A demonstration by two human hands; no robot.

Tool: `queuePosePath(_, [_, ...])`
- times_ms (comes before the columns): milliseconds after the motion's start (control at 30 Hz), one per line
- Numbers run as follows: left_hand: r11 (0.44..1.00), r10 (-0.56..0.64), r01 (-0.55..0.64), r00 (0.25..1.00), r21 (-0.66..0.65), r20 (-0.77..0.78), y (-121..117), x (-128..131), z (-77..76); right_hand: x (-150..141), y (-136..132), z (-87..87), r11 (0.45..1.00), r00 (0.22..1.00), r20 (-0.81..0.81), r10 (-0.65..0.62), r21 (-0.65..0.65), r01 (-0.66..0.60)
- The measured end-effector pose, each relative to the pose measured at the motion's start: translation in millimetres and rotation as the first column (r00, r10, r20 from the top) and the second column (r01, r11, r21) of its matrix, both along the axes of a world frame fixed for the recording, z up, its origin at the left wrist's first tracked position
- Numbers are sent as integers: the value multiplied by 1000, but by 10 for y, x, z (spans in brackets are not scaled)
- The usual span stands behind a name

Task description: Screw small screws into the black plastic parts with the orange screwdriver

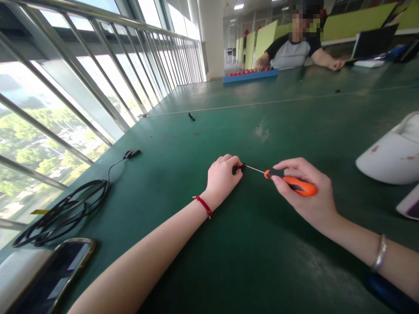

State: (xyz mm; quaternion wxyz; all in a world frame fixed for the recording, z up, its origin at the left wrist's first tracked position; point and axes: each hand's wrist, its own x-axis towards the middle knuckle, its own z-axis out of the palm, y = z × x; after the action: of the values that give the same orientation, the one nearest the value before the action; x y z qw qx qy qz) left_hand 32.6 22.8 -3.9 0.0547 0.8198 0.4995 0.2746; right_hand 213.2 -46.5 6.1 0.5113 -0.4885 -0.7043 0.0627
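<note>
**Screwdriver tip set to a small black piece**

Pinches a small black piece [235, 169] between the thumb and fingers of the left hand [222, 178], with most of its shape hidden. Holds an orange-and-black screwdriver [304, 187] in the right hand [316, 210], closed on the smooth, bulging handle with the forefinger stretched forward. Points the thin, bright metal shaft toward the left hand, tip meeting the near end of the black piece.

Wears a braided-looking red cord [203, 206] behind the left hand and a shiny silver bangle [380, 254] behind the right. Works over a dark green table [229, 135], slightly glossy, scuffed pale in patches.

Left of the left hand, shows a loosely coiled black cable [39, 239] with a yellow tag [39, 212], too blurred to read. Nearer the body, shows a dark-screened phone [52, 279] with a gold-toned edge, leaning against a pale box [19, 268]. Beyond the left hand, shows another little black piece [191, 117] and, much farther, a long blue tray [250, 78] of round red parts beside a person in grey and black [290, 53]. Right of the right hand, shows a rounded white container [389, 152] with reddish-brown marks.
</note>
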Motion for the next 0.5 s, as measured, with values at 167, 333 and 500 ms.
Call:
queuePosePath(167, [1000,1,-1,1000,-5,-1,-5,2,-5,-14,3,-5,997,998,-70,-5,79,11])
queuePosePath(333, [1000,-9,9,1000,3,1,-5,-2,-5,-11,1,-2,997,996,-56,66,-40,-68])
queuePosePath(500, [1000,-10,10,1000,-6,0,0,2,0,-38,-31,18,999,999,-5,35,-30,-35])
